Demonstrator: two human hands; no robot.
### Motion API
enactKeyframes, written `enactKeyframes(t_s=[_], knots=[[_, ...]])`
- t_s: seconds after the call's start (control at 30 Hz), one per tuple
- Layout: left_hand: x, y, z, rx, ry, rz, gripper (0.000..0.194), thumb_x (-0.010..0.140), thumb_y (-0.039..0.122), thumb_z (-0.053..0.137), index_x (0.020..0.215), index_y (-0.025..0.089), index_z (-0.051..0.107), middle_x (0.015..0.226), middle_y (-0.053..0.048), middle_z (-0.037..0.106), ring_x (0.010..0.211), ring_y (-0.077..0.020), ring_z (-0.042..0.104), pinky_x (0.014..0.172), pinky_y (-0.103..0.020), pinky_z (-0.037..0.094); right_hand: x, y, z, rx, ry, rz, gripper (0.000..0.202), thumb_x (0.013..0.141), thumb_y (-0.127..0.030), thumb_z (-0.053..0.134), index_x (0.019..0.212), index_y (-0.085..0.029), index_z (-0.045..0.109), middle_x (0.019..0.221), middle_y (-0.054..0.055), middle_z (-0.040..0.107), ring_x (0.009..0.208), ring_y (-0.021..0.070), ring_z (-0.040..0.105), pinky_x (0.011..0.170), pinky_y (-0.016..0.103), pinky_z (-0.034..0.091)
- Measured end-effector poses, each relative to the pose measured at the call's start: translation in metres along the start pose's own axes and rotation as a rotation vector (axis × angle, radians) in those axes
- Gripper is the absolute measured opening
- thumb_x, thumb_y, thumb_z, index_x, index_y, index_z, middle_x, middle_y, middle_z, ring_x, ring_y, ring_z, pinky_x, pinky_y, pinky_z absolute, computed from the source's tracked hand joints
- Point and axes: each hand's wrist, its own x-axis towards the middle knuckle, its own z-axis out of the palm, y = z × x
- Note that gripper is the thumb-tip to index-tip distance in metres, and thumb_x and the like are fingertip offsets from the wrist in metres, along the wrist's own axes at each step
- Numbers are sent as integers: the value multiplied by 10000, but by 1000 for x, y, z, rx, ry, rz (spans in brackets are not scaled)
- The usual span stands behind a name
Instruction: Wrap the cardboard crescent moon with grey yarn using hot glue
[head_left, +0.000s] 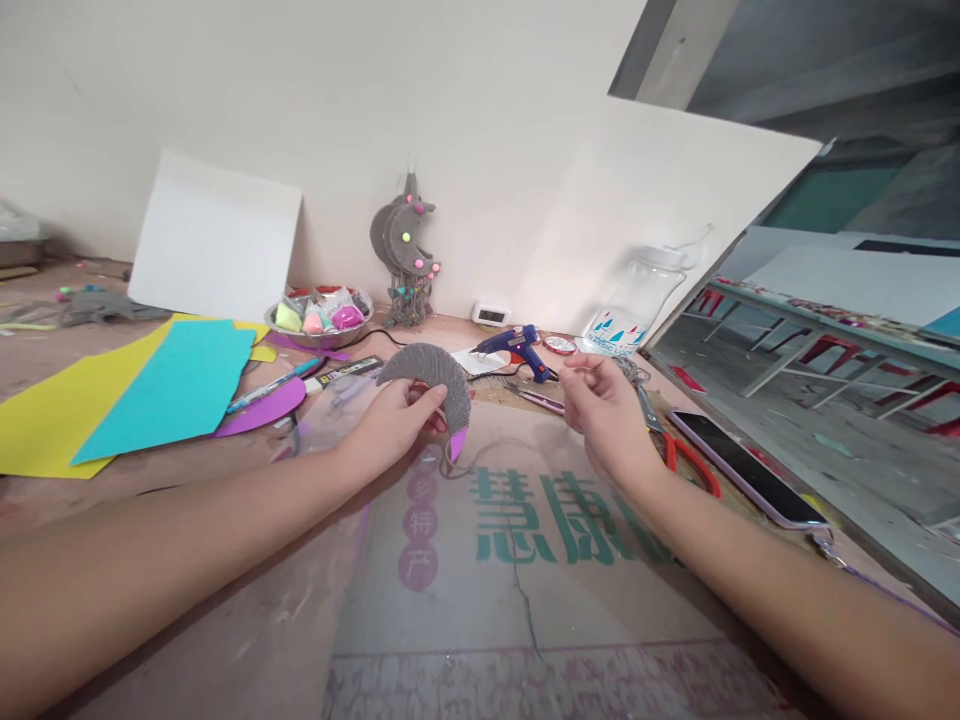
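My left hand (pixel 409 415) grips a crescent moon (pixel 439 372) between thumb and fingers, above the board. Grey yarn is wound around most of the crescent; its lower tip shows bare purple. A loose strand of grey yarn (pixel 495 443) hangs from that tip and curves toward my right hand (pixel 604 405). Those right fingers are pinched together on the strand, though the yarn is faint right at the fingertips. Behind my right hand lies a bundle of grey yarn (pixel 631 372), partly hidden.
A blue glue gun (pixel 517 348) and tweezers (pixel 536 399) lie beyond my hands. Orange-handled pliers (pixel 694 465) and a phone (pixel 746 468) are on the right. Coloured sheets (pixel 169 390) and a bowl (pixel 319 338) sit left. A finished-looking moon ornament (pixel 405 250) and glass jar (pixel 630 300) stand behind.
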Motion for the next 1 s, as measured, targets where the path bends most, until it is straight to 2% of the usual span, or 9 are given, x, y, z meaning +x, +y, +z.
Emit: enactKeyframes(t_s=[0.1, 0.2, 0.3, 0.4, 0.6, 0.7, 0.8, 0.9, 1.0], knots=[[1, -1, 0, -39, -11, 3, 250, 802, 418, 512, 704, 189, 521, 599, -10, 632, 580, -156, 617, 565, -257, 481, -5, -10, 0, -15, -43, 32, 183, 824, -364, 528, 912, -215, 467, 574, -74, 392, 408, 58, 300, 404, 208, 257], [1, 1, 0, -47, 21, 2, 262, 816, 407, 493, 675, 188, 523, 603, -7, 616, 591, -151, 612, 571, -255, 479, -28, -23, 12, -183, -324, 63, 197, 816, -384, 541, 882, -202, 505, 776, -5, 538, 486, 64, 376, 456, 220, 314], [-1, 6, 0, -32, 83, 10, 240, 821, 378, 496, 677, 188, 519, 614, -5, 607, 624, -151, 617, 607, -254, 479, -49, -28, 25, -274, -546, 98, 228, 817, -408, 551, 935, -222, 492, 689, -32, 494, 529, 85, 388, 485, 217, 316], [-3, 9, 1, -29, 105, 22, 204, 817, 349, 508, 693, 187, 519, 606, 3, 597, 625, -148, 612, 624, -251, 477, -58, -24, 31, -300, -665, 140, 259, 815, -401, 562, 987, -229, 474, 616, -57, 422, 551, 97, 399, 503, 214, 318], [-4, 8, 1, -27, 85, 3, 218, 813, 375, 510, 709, 183, 527, 624, 3, 603, 610, -146, 602, 577, -248, 467, -51, -15, 31, -125, -685, 151, 215, 816, -326, 572, 948, -213, 445, 699, -47, 496, 600, 85, 435, 557, 208, 358], [-4, 6, 0, 10, 79, 7, 242, 809, 403, 509, 701, 187, 526, 641, -2, 618, 616, -149, 605, 572, -250, 460, -47, -12, 31, -214, -619, 107, 192, 817, -311, 565, 977, -219, 513, 637, -56, 470, 557, 87, 418, 530, 212, 343], [-5, 6, -1, 56, 47, 30, 268, 807, 426, 503, 689, 187, 531, 652, -8, 628, 623, -151, 610, 583, -250, 458, -43, -11, 30, -296, -542, 65, 132, 828, -313, 540, 871, -202, 595, 657, -21, 539, 582, 107, 466, 549, 235, 372], [-6, 8, 0, 104, 33, 27, 273, 806, 428, 495, 677, 191, 536, 649, -12, 644, 608, -156, 613, 577, -253, 453, -39, -12, 28, -320, -483, 47, 184, 843, -319, 507, 759, -188, 605, 711, 10, 598, 630, 127, 508, 587, 255, 399], [-7, 11, 0, 155, 32, 34, 264, 803, 406, 500, 655, 192, 544, 640, -10, 653, 600, -155, 614, 585, -249, 447, -36, -14, 27, -328, -443, 19, 193, 850, -326, 497, 773, -186, 606, 730, 14, 606, 646, 131, 513, 599, 258, 403]])
